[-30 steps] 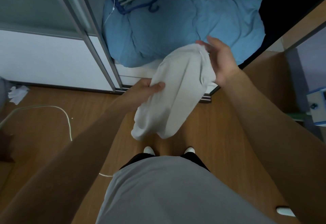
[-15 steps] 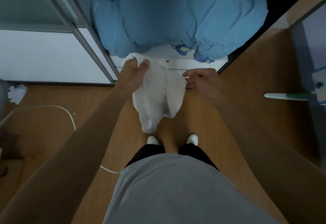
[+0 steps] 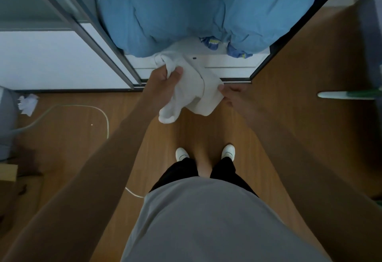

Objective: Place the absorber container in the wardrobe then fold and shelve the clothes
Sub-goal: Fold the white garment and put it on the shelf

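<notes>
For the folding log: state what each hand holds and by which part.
Both hold the white garment: left hand grips its bunched upper edge, right hand pinches its right edge.

The wardrobe (image 3: 237, 71) at top centre is filled by blue bedding (image 3: 196, 9); only its white lower edge is left bare. Passage is bounded by the sliding door frame (image 3: 99, 40) at upper left and a wooden panel (image 3: 310, 55) at upper right. Open floor (image 3: 196, 129) is noted at centre, crossed at left by a cable (image 3: 99, 113).
</notes>
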Demonstrator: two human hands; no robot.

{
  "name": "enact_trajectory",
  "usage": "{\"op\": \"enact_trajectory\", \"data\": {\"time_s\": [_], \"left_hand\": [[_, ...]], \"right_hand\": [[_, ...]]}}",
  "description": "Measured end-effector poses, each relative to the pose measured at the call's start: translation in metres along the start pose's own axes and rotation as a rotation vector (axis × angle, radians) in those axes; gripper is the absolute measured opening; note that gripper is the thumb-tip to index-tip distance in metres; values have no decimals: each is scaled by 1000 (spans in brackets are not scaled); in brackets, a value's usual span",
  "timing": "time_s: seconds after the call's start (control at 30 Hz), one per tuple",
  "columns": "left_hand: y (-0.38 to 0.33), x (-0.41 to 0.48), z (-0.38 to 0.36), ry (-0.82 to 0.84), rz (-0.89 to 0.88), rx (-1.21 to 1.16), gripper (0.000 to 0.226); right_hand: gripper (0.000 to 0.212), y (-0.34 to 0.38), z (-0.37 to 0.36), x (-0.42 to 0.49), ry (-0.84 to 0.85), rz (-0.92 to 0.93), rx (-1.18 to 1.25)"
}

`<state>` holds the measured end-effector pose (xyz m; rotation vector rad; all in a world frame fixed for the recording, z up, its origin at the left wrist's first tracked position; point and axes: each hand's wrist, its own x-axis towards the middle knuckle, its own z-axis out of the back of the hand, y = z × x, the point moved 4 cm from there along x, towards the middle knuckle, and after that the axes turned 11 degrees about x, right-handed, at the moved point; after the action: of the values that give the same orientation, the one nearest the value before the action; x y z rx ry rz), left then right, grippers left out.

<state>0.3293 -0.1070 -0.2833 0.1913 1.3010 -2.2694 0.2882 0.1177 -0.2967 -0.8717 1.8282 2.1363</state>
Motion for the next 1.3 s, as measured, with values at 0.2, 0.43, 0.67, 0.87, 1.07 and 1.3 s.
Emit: {"op": "enact_trajectory", "data": {"time_s": [0.2,0.43,0.67,0.87,1.07,1.3], "left_hand": [[-12,-1,-14,19,-29,109,32],[-37,-8,-35,86,165,-345,20],[-75,-6,-67,278,389,-493,28],[-82,-11,-89,377,357,-537,44],[-85,-25,-120,471,10,-594,59],[-115,-14,-145,181,118,-469,25]], "right_hand": [[12,26,42,1,-117,206,-7],[54,23,84,24,-14,-91,579],[42,-8,105,16,278,28,256],[34,10,113,21,211,26,491],[28,27,128,23,84,-173,721],[29,41,179,34,154,-151,664]]}}
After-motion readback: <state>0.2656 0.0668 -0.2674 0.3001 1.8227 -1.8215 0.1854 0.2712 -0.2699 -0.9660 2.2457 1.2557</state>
